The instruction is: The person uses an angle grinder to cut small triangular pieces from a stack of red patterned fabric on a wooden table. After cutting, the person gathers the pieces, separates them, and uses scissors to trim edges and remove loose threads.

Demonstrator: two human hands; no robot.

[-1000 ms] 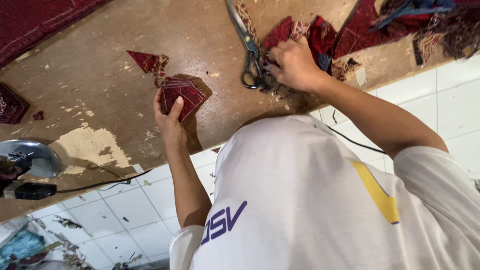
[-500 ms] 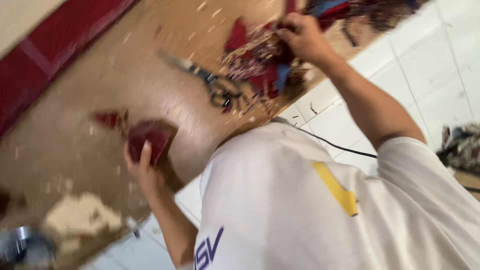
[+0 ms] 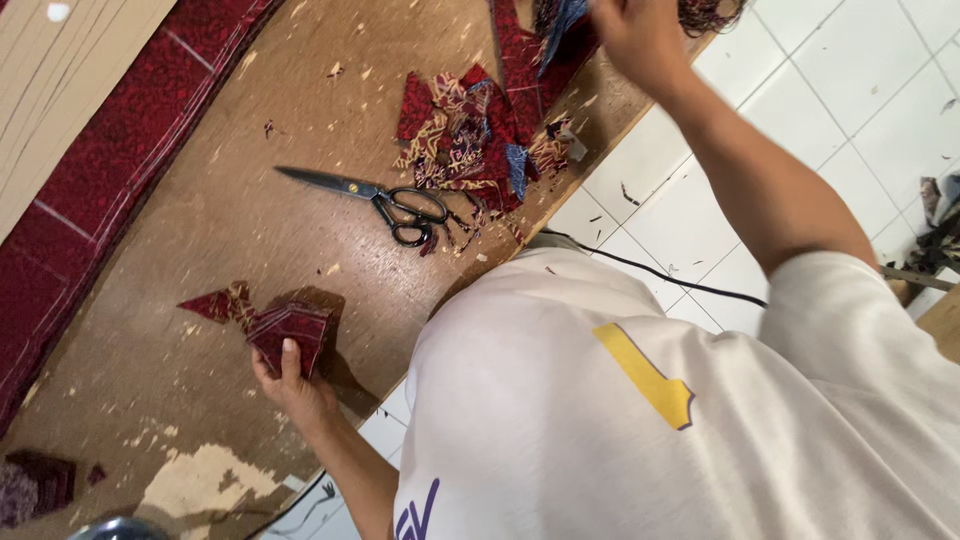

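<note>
Left hand pinches folded red cloth stack near desk front edge. Right hand grips scraps at far edge. Scissors between, blade pointing left, nearer left hand.

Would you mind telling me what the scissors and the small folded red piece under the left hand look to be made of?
Scissors: metal blades with a dull grey sheen, black coated handle loops. Folded red piece under the left hand: apparently patterned woven fabric, matte, with soft creased edges.
</note>
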